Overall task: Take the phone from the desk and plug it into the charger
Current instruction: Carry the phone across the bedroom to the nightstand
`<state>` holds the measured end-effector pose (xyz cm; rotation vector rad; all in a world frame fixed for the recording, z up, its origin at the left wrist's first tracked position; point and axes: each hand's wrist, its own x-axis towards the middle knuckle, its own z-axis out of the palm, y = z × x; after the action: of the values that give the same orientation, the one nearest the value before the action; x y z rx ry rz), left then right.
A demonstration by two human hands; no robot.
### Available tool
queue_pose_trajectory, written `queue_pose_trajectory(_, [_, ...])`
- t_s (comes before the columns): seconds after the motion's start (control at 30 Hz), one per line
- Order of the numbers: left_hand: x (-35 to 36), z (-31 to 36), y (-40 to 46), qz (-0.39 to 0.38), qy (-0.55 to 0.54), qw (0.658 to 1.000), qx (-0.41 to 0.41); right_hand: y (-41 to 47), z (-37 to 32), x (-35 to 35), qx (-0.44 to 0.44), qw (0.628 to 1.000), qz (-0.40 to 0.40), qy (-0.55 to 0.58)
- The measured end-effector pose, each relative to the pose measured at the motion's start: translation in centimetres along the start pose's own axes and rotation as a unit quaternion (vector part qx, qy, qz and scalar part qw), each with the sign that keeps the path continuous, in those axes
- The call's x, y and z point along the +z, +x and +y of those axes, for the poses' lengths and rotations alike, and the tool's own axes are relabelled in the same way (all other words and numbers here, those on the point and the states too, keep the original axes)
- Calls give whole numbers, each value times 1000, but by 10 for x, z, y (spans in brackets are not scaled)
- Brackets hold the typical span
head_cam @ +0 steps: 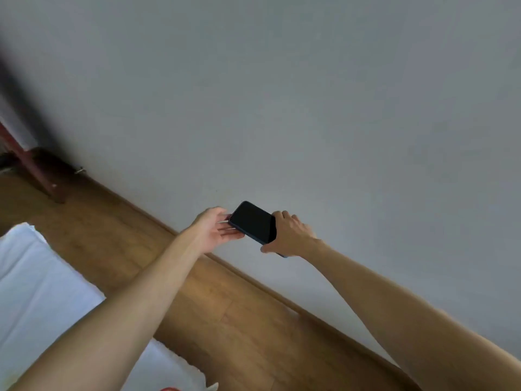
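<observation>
Gripping from both ends! Left hand (214, 228) pinches something thin and white, likely the charger plug (223, 221), right at the phone's (253, 222) near-left edge. Phone's in mid-air before the wall (310, 108), dark screen up. Right hand (287, 234) has its grip wrapped round the other end. White bedding (42, 292) sits low left, over the wood floor (225, 306).

- Right hand (290, 235) covered the near end of the phone (253, 221); that end unseen.
- Small white piece (222, 221) at left hand (214, 228) fingertips, too small to identify; contact with phone unclear.
- Dark red furniture leg (33, 167) blurred, cut by left edge.
- White bedding (42, 292) cut off at left and bottom.
- Red object (169, 388) at bottom edge, mostly cut off.
</observation>
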<state>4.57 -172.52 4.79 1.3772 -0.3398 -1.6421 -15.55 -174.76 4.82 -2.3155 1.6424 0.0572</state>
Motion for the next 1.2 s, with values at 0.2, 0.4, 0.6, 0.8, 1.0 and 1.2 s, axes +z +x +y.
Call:
queue_pose_trajectory(0.2, [-41, 56, 50, 64, -48, 997, 8, 113, -39, -3, -82, 996, -33, -23])
queue_pose_trajectory(0.4, [-67, 115, 85, 146, -108, 982, 53, 234, -82, -11, -187, 980, -55, -41])
queue_pose_trajectory(0.6, [-107, 161, 103, 220, -172, 956, 93, 327, -150, -28, -306, 947, -80, -63])
queue_pose_trajectory(0.8, [-179, 197, 122, 290, -230, 922, 116, 393, -237, -10, -385, 912, -117, -76])
queue_pose_trajectory(1.0, [-278, 242, 154, 311, -268, 906, 106, 457, -337, 17, -417, 894, -135, -88])
queue_pose_trajectory(1.2, [-365, 316, 178, 319, -272, 901, 114, 516, -435, 18, -417, 895, -135, -88])
